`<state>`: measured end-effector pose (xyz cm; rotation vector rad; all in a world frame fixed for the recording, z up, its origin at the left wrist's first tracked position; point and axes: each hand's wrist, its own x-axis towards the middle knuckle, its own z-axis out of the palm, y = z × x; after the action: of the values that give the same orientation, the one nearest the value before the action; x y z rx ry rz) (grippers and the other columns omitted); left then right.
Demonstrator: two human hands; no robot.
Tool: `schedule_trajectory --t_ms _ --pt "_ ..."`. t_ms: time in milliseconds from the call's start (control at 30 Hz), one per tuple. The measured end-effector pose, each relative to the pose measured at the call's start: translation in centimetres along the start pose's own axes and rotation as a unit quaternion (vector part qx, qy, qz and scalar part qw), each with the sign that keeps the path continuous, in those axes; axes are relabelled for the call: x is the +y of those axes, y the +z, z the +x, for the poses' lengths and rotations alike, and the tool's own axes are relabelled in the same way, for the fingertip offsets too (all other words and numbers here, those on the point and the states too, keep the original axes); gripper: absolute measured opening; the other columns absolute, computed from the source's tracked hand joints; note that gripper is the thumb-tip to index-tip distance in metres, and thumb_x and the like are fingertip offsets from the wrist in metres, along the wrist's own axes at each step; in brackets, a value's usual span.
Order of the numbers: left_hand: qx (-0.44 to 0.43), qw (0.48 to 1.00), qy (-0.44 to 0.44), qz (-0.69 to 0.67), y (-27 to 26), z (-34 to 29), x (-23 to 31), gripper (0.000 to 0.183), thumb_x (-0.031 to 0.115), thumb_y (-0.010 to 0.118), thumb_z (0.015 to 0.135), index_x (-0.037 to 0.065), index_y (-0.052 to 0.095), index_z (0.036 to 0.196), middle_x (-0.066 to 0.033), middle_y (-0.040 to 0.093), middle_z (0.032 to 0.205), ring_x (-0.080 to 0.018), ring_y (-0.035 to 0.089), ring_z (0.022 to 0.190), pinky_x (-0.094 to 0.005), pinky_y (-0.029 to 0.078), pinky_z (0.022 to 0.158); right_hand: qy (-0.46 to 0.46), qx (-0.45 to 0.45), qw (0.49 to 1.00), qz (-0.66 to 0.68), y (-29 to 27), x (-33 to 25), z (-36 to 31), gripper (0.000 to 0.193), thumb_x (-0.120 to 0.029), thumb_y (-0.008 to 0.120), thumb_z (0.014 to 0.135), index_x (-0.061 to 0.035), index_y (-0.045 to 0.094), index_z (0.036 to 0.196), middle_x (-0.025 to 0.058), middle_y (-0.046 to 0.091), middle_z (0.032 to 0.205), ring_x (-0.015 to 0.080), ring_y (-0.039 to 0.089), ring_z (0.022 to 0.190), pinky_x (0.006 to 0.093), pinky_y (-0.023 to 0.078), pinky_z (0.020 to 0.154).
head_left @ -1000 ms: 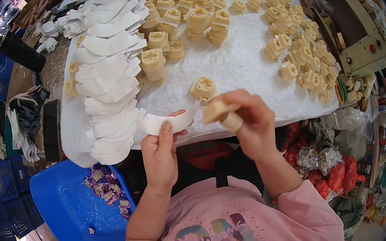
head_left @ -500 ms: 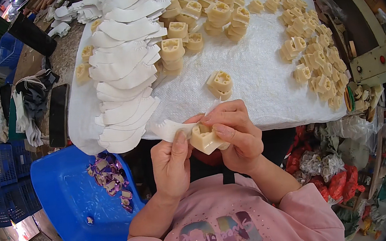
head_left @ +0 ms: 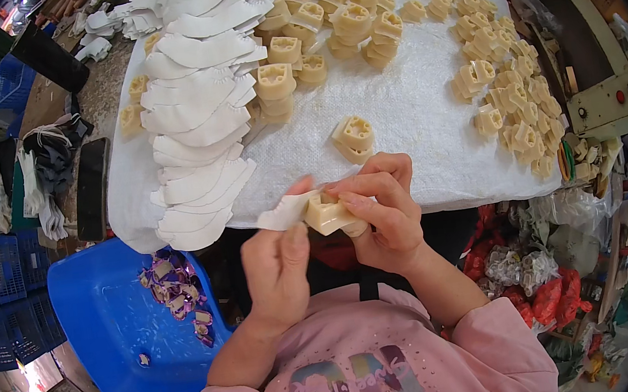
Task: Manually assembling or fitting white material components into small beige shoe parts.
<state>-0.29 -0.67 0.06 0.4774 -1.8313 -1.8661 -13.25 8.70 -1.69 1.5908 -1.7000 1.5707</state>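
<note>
left hand [head_left: 279, 259] pinching white curved strip [head_left: 285, 214] | right hand [head_left: 378, 208] gripping cream block [head_left: 329, 214], both held just off the surface [head_left: 415, 129] edge | progress: strip being pressed on, seemingly partway | remaining: many blocks [head_left: 502, 102] and strips [head_left: 196, 132] waiting

A single head-worn fisheye view is looking steeply down from above the person's chest. It is facing forward over the white-covered table [head_left: 430, 119], which is filling the upper half of the frame and bending toward the rim. The hands are sitting close at centre frame, the pink sleeves are entering from the lower edge, and a blue tub [head_left: 110, 323] is lying at lower left.
</note>
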Motion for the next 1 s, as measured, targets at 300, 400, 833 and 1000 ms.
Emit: schedule_trajectory --t_ms 300,400,833,1000 --pt "0.071 0.988 0.01 0.134 -0.4 0.0 -0.3 0.018 0.008 0.054 0.092 -0.006 0.063 0.097 -0.0113 0.064 0.081 -0.013 0.059 0.072 -0.0264 0.046 0.067 0.052 -0.215 0.957 -0.188 -1.8 -2.6 2.0 0.023 -0.003 0.064 0.058 -0.0119 0.058 0.079 0.0014 0.051 0.08 0.0211 0.048 0.079 0.0462 0.025 0.077" --pt "0.084 0.983 0.051 0.156 0.2 -0.1 -0.8 0.015 0.003 0.056 0.088 -0.006 0.063 0.097 -0.0128 0.062 0.079 -0.0182 0.059 0.069 -0.0289 0.047 0.065 0.074 -0.259 0.944 -0.191 -1.8 -2.7 2.0 0.023 0.0 0.061 0.055 -0.0116 0.055 0.073 0.0019 0.045 0.076 0.0218 0.047 0.078 0.044 0.025 0.075" --pt "0.054 0.99 0.132 0.0 -0.2 0.6 -2.8 0.021 0.01 0.07 0.08 0.001 0.068 0.099 -0.0091 0.058 0.086 -0.0192 0.053 0.073 -0.0261 0.044 0.064 0.077 -0.136 0.987 0.045 -1.5 0.0 0.2 0.034 0.004 0.067 0.061 -0.0085 0.056 0.091 0.0037 0.052 0.081 0.0218 0.047 0.076 0.0392 0.026 0.078" --pt "0.014 0.962 0.241 0.13 -0.3 1.6 -2.1 0.011 0.007 0.068 0.08 0.001 0.066 0.089 -0.006 0.055 0.071 -0.0184 0.047 0.062 -0.0262 0.038 0.056 0.122 -0.145 0.973 0.13 -1.9 -0.5 0.2 0.032 0.007 0.063 0.064 -0.0085 0.055 0.091 0.0044 0.051 0.081 0.0224 0.047 0.076 0.0376 0.027 0.079"
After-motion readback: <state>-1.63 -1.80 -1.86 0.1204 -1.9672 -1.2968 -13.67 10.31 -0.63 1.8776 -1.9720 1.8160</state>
